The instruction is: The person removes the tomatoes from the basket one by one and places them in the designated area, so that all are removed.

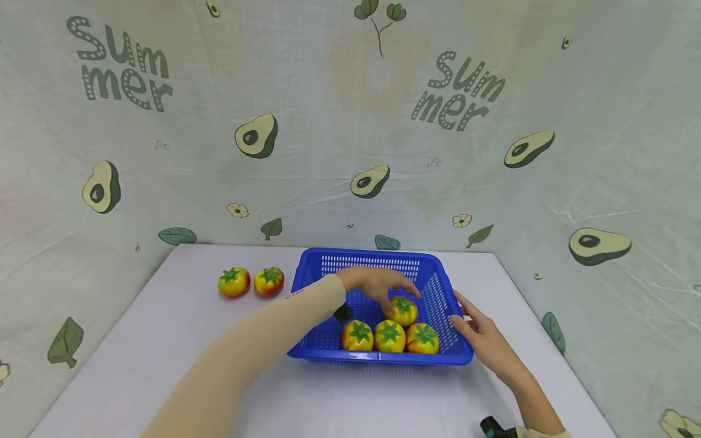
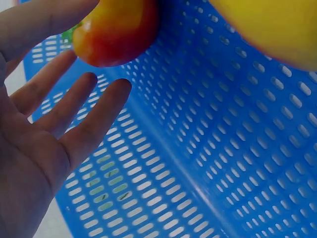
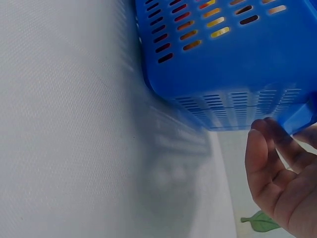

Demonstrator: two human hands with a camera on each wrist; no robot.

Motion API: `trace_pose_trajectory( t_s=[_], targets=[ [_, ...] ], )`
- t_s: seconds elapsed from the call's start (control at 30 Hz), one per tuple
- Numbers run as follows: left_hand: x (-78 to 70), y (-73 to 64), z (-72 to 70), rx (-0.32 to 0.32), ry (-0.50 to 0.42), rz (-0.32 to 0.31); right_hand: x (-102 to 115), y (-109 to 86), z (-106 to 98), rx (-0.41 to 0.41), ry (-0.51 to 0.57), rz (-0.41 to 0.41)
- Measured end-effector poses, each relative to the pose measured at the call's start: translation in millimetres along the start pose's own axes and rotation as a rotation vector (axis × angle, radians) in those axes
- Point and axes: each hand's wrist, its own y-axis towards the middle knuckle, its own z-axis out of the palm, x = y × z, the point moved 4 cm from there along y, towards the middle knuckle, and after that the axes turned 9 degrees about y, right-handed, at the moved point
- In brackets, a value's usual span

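Inside the blue basket [image 1: 378,358], my left hand [image 1: 378,283] hovers over a yellow-red toy fruit with a green leafy top [image 1: 403,311]. Its thumb overlaps a fruit [image 2: 116,34] in the left wrist view, while the other fingers [image 2: 94,124] are stretched out and spread apart. My right hand [image 1: 484,337] holds the basket's right rim, thumb and forefinger at its upper edge. Lower fingers [image 3: 257,148] show bent under that rim in the right wrist view. Along the basket's near wall, three similar fruits [image 1: 390,336] sit in a row.
Two more of these fruits [image 1: 234,282] lie on the white table [image 1: 137,340], left of the basket. A cloth backdrop [image 1: 317,201] printed with avocados and leaves stands behind the table and along both sides.
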Motion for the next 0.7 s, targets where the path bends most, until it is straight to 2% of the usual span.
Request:
trace_pose_trajectory(
  t_s=[0.2, 0.43, 0.7],
  targets=[
    [2.7, 8.8, 6.6, 0.015, -0.009, 0.018, -1, -1.0, -2, -0.002, -0.004, 0.008],
    [4.3, 14.0, 9.3, 0.005, 0.027, 0.016, -2, -0.8, -3, -0.008, 0.002, 0.006],
    [3.5, 13.1, 9.1, 0.009, 0.031, 0.007, -3, -0.2, -1, -0.008, 0.001, 0.009]
  ],
)
